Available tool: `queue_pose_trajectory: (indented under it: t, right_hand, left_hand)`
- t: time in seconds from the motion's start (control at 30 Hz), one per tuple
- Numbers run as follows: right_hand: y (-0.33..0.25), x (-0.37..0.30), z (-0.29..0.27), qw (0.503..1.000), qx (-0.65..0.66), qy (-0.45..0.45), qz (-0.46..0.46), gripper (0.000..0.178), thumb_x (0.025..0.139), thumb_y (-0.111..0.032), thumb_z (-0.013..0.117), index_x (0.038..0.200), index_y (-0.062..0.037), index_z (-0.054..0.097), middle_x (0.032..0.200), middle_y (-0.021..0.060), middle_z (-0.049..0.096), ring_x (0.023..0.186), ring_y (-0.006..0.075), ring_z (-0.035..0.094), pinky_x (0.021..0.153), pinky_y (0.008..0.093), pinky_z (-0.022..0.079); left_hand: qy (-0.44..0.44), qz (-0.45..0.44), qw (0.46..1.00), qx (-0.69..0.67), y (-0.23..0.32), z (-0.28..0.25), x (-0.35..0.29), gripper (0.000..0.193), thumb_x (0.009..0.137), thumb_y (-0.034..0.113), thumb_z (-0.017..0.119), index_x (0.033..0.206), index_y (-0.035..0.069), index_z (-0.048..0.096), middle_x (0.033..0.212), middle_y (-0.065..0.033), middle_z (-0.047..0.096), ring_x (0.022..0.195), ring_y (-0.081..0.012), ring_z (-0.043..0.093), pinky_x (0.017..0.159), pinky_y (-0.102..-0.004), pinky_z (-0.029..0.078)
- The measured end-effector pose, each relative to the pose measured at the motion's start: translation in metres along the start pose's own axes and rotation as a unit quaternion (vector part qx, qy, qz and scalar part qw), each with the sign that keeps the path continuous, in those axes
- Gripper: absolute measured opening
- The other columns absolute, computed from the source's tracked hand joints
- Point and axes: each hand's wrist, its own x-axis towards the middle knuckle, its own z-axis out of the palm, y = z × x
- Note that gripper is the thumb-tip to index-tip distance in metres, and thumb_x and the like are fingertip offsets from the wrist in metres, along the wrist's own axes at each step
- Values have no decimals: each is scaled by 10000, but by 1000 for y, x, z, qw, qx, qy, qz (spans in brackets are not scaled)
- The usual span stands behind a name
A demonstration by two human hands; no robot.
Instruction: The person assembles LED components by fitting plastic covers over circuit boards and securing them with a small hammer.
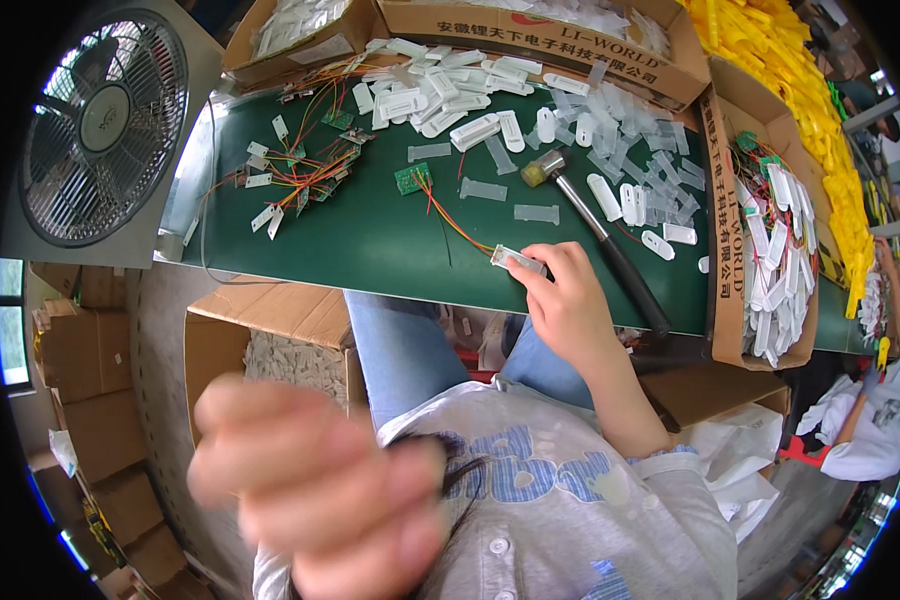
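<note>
At the table's near edge my right hand (570, 305) is closed, with thumb and fingers pinching a small white plastic housing (518, 261). Red and yellow wires (462, 228) run from its left end to a green circuit board (413, 179) lying flat on the green table. My left hand (315, 480) is raised close to the camera, off the table, in front of my shirt. Its fingers look curled but are smeared by motion, and whether anything is in them cannot be made out. A mallet (610, 245) with a black grip lies right of my right hand.
White housings (440, 90) and clear plastic pieces (630, 130) are heaped at the back of the green table (350, 235). Wired boards (315, 170) lie left. A cardboard box (725, 230) of wired parts stands right, a fan (105, 120) left. An open carton (270, 305) sits below.
</note>
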Motion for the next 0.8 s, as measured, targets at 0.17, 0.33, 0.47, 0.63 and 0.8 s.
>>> queue_pose_trajectory:
  t: [0.17, 0.33, 0.47, 0.63, 0.8]
  right_hand:
    - [-2, 3, -3, 1000, -4, 3, 8, 352, 711, 41, 689, 1054, -36, 717, 1043, 78, 611, 899, 269, 578, 775, 384, 511]
    - [-1, 4, -4, 1000, -10, -1, -1, 338, 713, 32, 693, 1044, -35, 718, 1044, 73, 617, 898, 267, 582, 769, 383, 511]
    - [3, -1, 0, 1000, -14, -3, 3, 348, 708, 34, 689, 1048, -36, 718, 1055, 77, 618, 905, 267, 582, 774, 384, 515]
    - [1, -1, -1, 1000, -8, 3, 6, 377, 690, 44, 673, 1056, -31, 719, 1060, 83, 617, 919, 269, 578, 790, 384, 518]
    - [0, 0, -1, 1000, -17, -3, 5, 400, 677, 48, 657, 1066, -25, 719, 1060, 82, 614, 930, 269, 573, 801, 381, 515]
  left_hand:
    - [-27, 266, 962, 49, -26, -29, 36, 538, 904, -20, 508, 1404, 149, 409, 1171, -30, 571, 1094, -248, 502, 814, -354, 509]
    - [-42, 266, 961, 67, -26, -34, 34, 613, 885, -28, 529, 1447, 140, 352, 1191, -74, 569, 1123, -277, 493, 771, -355, 525]
    - [109, 78, 991, -6, -13, 17, 2, 215, 924, 92, 593, 1107, 206, 584, 1020, -7, 624, 939, -244, 531, 655, -366, 392]
    - [-311, -48, 949, 17, -58, 86, -51, 280, 705, 89, 658, 980, 40, 670, 977, -51, 655, 921, -230, 629, 764, -374, 516]
    - [-329, -32, 942, 57, -78, 98, -87, 240, 709, 112, 671, 945, 65, 672, 953, -30, 653, 907, -215, 620, 755, -350, 497]
